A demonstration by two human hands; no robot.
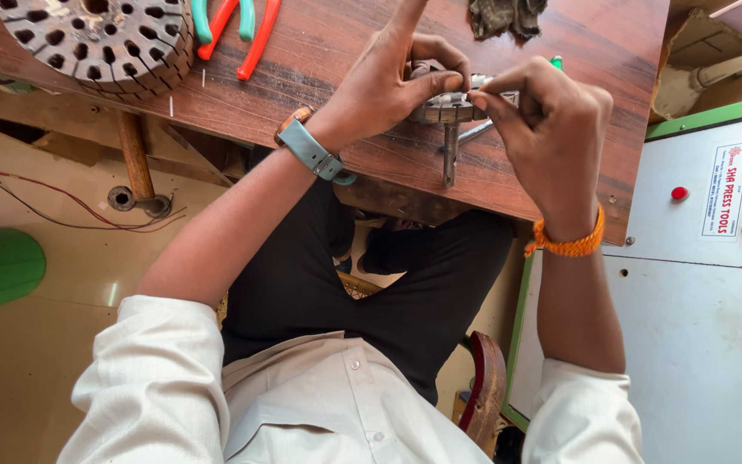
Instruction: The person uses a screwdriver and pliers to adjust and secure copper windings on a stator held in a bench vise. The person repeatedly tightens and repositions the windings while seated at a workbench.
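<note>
**Both hands on a small metal part at the table's near edge**

Tiled floor below me, a white control cabinet [697,283] with red and green buttons to my right, and the brown wooden table [319,77] across the top of my view. I sit close to it so my forearms can hang over the edge and my wrists stay free.

Far left on the table lies a round slotted metal core [96,39], with pliers [234,26], red and green handled, beside it, pushed back out of my working space. A dark rag [508,15] lies at the far edge.

Now the centre: the small metal part [451,110] sits low, just over the table, its stem pointing down toward me. My left hand [388,86] curls over it, thumb and fingers pressed together on its top, holding it steady. My right hand [543,129] comes in from the other side, fingertips pinching at the same part's edge. Whatever fine piece I pinch there is too small to make out.
</note>
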